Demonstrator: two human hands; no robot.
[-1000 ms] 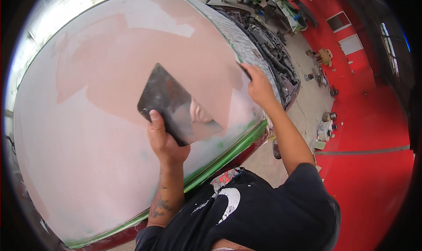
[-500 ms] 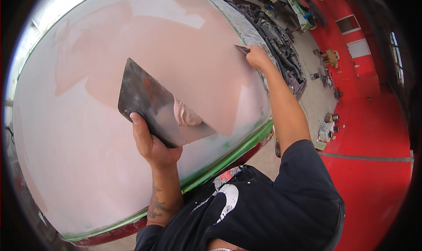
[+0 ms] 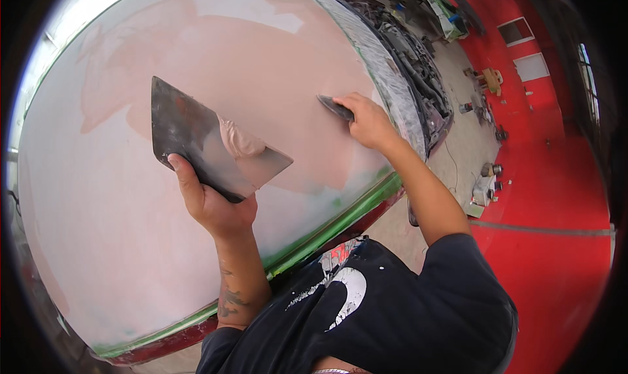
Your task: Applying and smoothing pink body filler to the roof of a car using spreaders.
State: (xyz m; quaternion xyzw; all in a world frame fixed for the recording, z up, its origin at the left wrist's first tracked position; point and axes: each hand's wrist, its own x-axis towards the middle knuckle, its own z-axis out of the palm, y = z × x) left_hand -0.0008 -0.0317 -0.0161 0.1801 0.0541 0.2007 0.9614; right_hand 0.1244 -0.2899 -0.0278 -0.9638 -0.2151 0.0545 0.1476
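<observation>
My left hand [image 3: 219,207] grips a dark flat mixing board [image 3: 186,125] by its lower edge, thumb on top. A lump of pinkish body filler [image 3: 241,140] sits on the board's right part. My right hand [image 3: 369,122] is closed round a dark putty spreader [image 3: 336,107], its edge pointing left over the car roof panel [image 3: 131,243]. Whether the spreader touches the surface I cannot tell. Broad patches of smoothed pink filler [image 3: 288,66] cover the far and right parts of the pale panel.
Green masking tape [image 3: 340,227] runs along the near edge, above a dark red body strip [image 3: 163,344]. Beyond the panel's right side lies an exposed engine bay [image 3: 418,73]. Several cans and tools stand on the floor by a red wall [image 3: 543,178].
My right hand with the spreader has come left and nearer, away from the panel's right edge. The board in my left hand has shifted left and slightly up, still carrying the filler.
</observation>
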